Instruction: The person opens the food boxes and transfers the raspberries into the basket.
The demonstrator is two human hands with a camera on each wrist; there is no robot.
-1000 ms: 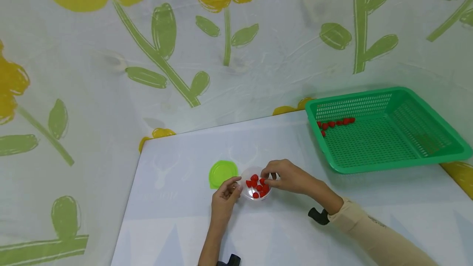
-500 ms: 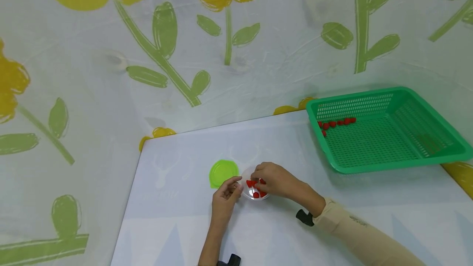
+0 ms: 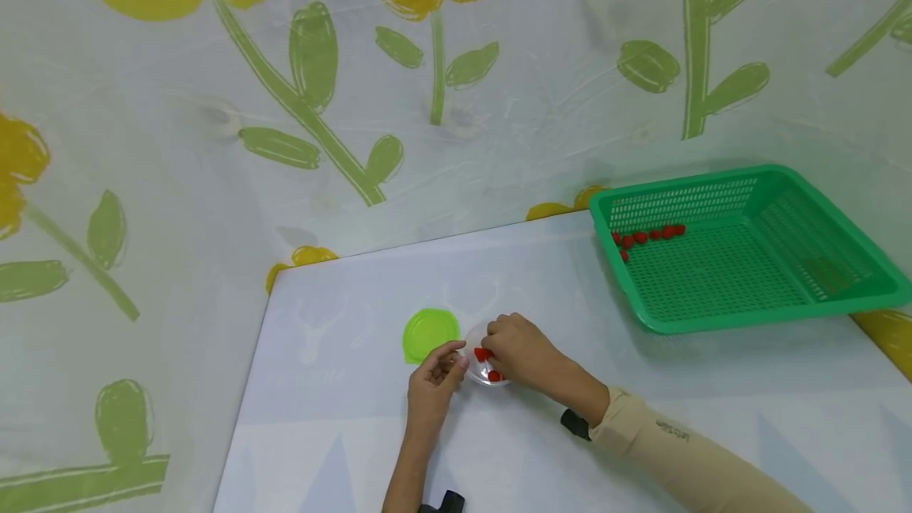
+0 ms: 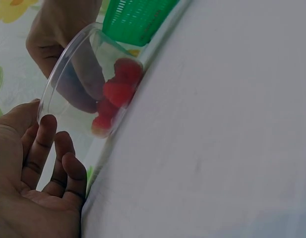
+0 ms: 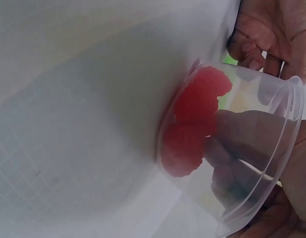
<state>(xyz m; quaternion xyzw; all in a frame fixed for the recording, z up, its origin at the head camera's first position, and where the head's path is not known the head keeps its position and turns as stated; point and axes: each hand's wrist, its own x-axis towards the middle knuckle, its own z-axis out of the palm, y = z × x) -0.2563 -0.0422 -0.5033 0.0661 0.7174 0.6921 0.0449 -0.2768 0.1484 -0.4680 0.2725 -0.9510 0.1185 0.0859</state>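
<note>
1. Before you is a white table (image 3: 342, 410), printed with pale blue triangles on its nearer part; you can see its far left corner.
2. At the far right corner you have a green basket (image 3: 748, 318), and it covers this corner from your sight.
3. Nearer to the left edge than to the right edge, a bright green lid (image 3: 431, 334) lies flat.
4. Just beside this lid, on the side toward the right edge, a clear cup (image 3: 476, 336) stands upright on the table.
</note>
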